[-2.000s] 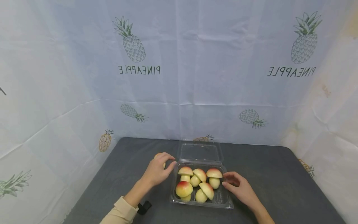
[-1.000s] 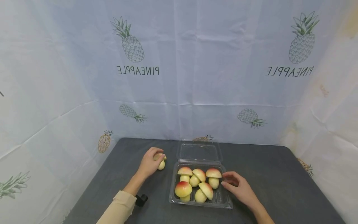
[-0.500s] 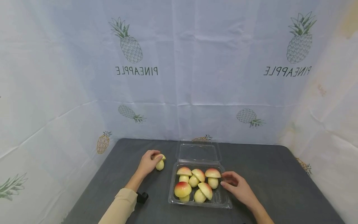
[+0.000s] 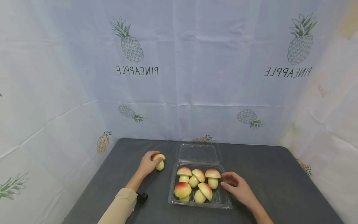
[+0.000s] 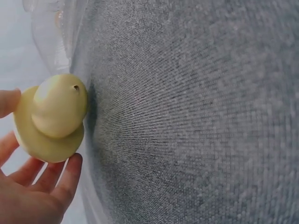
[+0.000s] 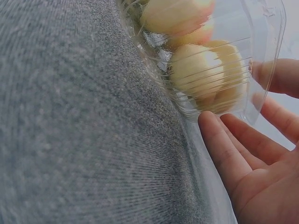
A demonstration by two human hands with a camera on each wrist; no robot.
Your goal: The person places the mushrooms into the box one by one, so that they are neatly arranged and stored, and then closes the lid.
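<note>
My left hand (image 4: 148, 161) grips a toy mushroom (image 4: 160, 165) on the dark table, left of the clear plastic container. In the left wrist view, the thumb and fingers sit round the pale yellow cap, and the rounded stem (image 5: 58, 105) with a small hole faces the camera. My right hand (image 4: 237, 186) holds the right edge of the plastic container (image 4: 221, 203), thumb and index finger at its rim, other fingertips against its ribbed wall in the right wrist view. Several mushrooms with red-yellow caps, such as a front-left one (image 4: 183, 189), lie in the container.
The container's clear lid (image 4: 199, 152) is hinged back behind it, flat toward the rear. The dark table (image 4: 265, 168) ends against a pale curtain (image 4: 212, 87) with pineapple prints, which also hangs on both sides. A black object (image 4: 142, 198) is at my left wrist.
My left hand has moved left from beside the container to the lone mushroom and taken hold of its cap. The mushroom has barely shifted; my right hand stays at the container's edge.
</note>
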